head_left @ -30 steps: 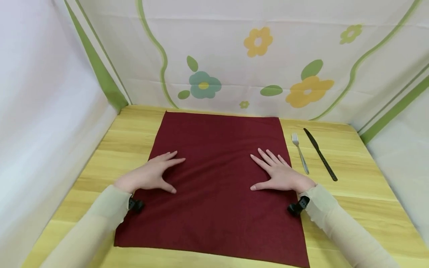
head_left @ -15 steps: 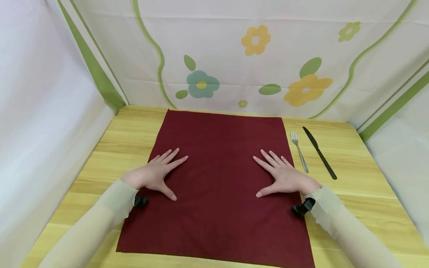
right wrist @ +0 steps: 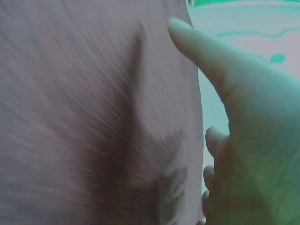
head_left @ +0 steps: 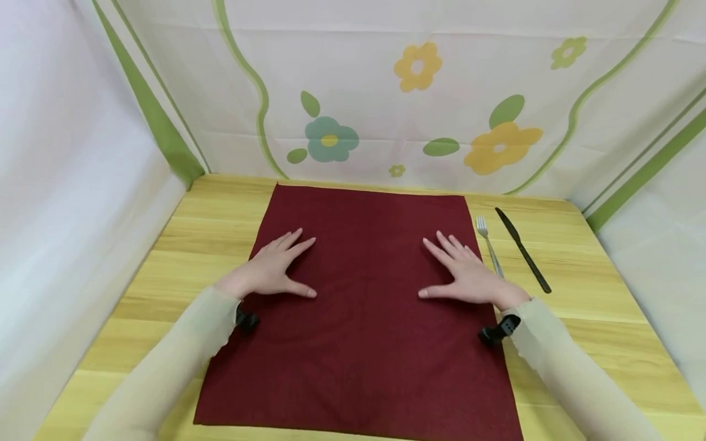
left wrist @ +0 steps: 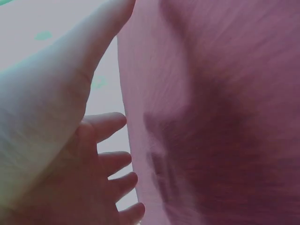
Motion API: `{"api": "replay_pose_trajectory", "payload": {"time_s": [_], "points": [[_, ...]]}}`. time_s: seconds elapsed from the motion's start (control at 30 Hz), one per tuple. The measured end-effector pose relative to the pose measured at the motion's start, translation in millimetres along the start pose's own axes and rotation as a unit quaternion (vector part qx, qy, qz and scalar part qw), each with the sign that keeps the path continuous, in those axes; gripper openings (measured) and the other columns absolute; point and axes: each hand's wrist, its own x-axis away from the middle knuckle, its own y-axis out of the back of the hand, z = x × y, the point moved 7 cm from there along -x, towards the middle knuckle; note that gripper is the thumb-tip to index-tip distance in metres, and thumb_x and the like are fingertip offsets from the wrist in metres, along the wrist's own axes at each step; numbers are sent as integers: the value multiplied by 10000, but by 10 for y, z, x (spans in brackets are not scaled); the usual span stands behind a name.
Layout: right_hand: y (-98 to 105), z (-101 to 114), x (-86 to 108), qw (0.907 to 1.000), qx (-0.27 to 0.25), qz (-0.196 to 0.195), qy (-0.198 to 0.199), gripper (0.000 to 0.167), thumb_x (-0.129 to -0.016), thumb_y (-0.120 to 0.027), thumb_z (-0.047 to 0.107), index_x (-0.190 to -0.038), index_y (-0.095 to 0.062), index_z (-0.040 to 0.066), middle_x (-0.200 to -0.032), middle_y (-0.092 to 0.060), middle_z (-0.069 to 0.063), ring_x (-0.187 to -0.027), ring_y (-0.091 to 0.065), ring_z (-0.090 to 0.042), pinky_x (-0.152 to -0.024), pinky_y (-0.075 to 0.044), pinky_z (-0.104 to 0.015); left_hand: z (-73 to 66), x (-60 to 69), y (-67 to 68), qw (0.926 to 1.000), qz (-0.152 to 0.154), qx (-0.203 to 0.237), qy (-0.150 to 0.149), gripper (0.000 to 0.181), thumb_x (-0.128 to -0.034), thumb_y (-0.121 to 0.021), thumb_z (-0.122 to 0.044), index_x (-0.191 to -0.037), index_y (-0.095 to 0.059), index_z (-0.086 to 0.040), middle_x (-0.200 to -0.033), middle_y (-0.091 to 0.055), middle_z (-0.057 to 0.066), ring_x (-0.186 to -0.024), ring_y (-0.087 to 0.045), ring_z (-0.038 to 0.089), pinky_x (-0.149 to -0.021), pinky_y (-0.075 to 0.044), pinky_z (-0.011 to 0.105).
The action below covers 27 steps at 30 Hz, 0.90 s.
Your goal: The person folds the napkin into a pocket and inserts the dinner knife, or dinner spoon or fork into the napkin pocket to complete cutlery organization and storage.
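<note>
A dark red square cloth (head_left: 364, 343) lies spread nearly flat on the wooden table, with faint creases. Over its left side is my left hand (head_left: 270, 266), fingers straight and spread, thumb pointing inward. My right hand (head_left: 469, 275) mirrors it over the right side. Both wrist views show shadows on the cloth; the left hand (left wrist: 56, 140) and right hand (right wrist: 258, 140) appear slightly above it, holding nothing. Just right of the cloth lies a silver fork (head_left: 488, 242), its handle end hidden by my right hand. Beside it is a black knife (head_left: 521, 248).
The light wood table (head_left: 220, 214) shows around the cloth. A white curtain with printed flowers (head_left: 375, 92) hangs at the back edge. White fabric walls (head_left: 83, 153) close off both sides.
The diagonal wrinkles in the cloth have flattened out. Both hands have since shifted a little toward the far edge and seem lifted off the cloth. Fork and knife stay put.
</note>
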Motion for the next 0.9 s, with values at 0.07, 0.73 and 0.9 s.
{"api": "replay_pose_trajectory", "payload": {"time_s": [0.07, 0.73, 0.9], "points": [[69, -74, -111, 9997, 98, -170, -125, 1046, -874, -687, 658, -1644, -199, 145, -1677, -68, -205, -1509, -13, -466, -1158, -71, -666, 24, -167, 46, 10000, -6, -40, 76, 1145, -796, -796, -628, -1641, -205, -130, -1680, -47, 195, -1520, -43, 426, -1179, -125, 617], [-6, -781, -526, 9924, -32, 662, -1032, 1107, -831, -571, 820, -1642, 7, 336, -1686, 150, -5, -1518, 181, -322, -1178, 39, -605, 119, -816, 76, 9979, 462, 61, 447, 1190, -785, -842, -547, -1655, -118, -179, -1683, 84, 172, -1523, 110, 382, -1192, 1, 594], [5, -836, -542, 9922, -56, 641, -1070, 1133, -805, -584, 837, -1644, -7, 340, -1687, 138, 15, -1519, 178, -306, -1183, 41, -591, 117, -847, 64, 9982, 418, 37, 436, 1194, -781, -841, -562, -1655, -122, -184, -1683, 79, 172, -1524, 104, 382, -1191, 5, 595]]}}
